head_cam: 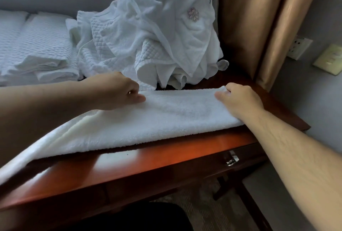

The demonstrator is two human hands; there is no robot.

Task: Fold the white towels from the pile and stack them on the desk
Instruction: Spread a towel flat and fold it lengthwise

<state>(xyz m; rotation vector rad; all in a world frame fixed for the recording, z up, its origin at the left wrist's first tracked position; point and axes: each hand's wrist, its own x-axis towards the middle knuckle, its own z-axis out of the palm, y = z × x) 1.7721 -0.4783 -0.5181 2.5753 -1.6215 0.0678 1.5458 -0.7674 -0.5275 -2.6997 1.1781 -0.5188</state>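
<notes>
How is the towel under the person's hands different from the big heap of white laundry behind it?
The towel lies spread flat along the desk, its left end hanging over the front edge; the heap is crumpled and stands tall. The towel has plain looped terry; parts of the heap are quilted, and one piece bears an embroidered emblem. The left hand and right hand grip only the towel. Both are white.
</notes>
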